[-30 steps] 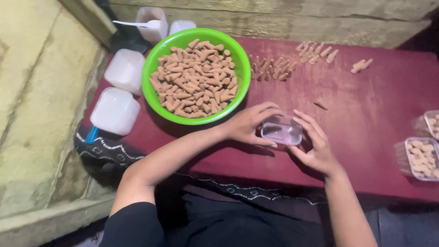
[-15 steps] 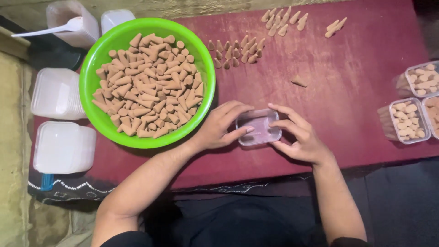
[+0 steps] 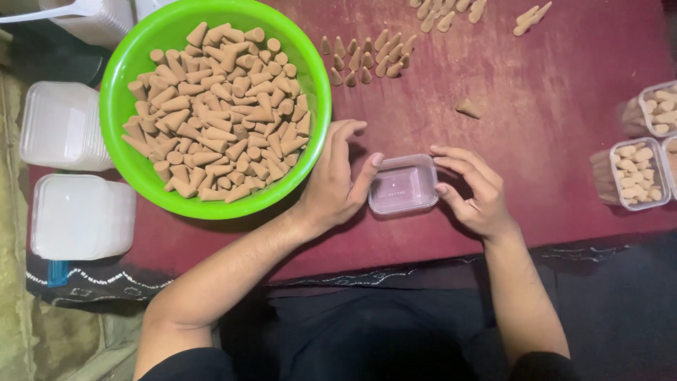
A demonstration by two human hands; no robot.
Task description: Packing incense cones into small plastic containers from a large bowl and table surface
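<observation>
nearest the body, on the maroon table [image 3: 550, 141], the left hand [image 3: 335, 187] and right hand [image 3: 476, 190] bracket a small clear plastic box [image 3: 403, 185], fingertips touching its ends, neither clamped shut around it. beyond the left hand sits a green bowl [image 3: 113, 106] heaped with tan cones [image 3: 218, 120]. farther back, loose cones [image 3: 367, 60] stand in rows.

A small box [image 3: 403, 185] sits near the table's [image 3: 564, 141] front edge, between two hands. A big bowl [image 3: 134, 162] of cones [image 3: 218, 113] sits left of it. Filled boxes [image 3: 635, 173] sit by the right edge.
</observation>
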